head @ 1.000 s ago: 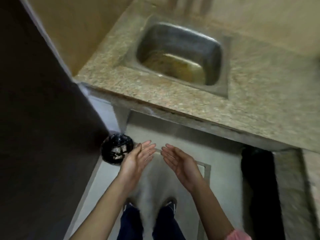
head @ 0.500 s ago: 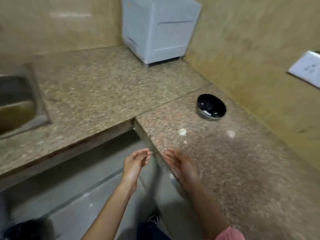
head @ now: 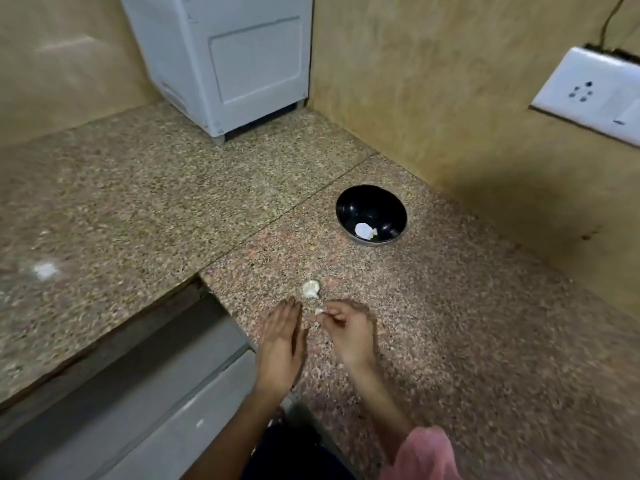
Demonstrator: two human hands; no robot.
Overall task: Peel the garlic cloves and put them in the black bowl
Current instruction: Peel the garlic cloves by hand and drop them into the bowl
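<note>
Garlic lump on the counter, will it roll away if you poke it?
Probably not far: the garlic lump looks bumpy and lopsided, so it would likely wobble, then stop. It seems small and light, so a nudge might skid it.

You are in a kitchen: a speckled granite desk (head: 138, 202) runs into a corner of tan walls (head: 450, 98). Beyond the black bowl (head: 370, 206) stands a white appliance (head: 235, 57), and to the bowl's right is a wall socket (head: 588, 95).

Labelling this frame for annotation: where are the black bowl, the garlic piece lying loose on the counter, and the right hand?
black bowl (head: 363, 206), head view, bare inner wall.
garlic piece (head: 310, 289), head view, its middle.
right hand (head: 349, 329), head view, back of hand.
</note>
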